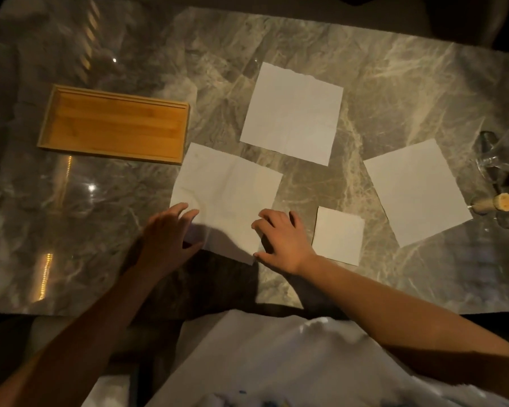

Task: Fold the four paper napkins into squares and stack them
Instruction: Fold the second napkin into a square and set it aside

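Observation:
Four white paper napkins lie on a marble table (394, 83). The near napkin (227, 189) lies unfolded in front of me. My left hand (165, 233) rests with spread fingers on its near left corner. My right hand (279, 239) lies on its near right edge, fingers loosely bent, thumb at the corner. A small folded square napkin (338, 235) sits just right of my right hand. Two more unfolded napkins lie flat: one at the back (291, 113) and one at the right (417, 190).
A shallow wooden tray (115, 124) sits to the left of the napkins. Clear glassware (500, 154) and a cork stopper (500, 202) stand at the right edge of the table. The table's near edge runs just in front of my body.

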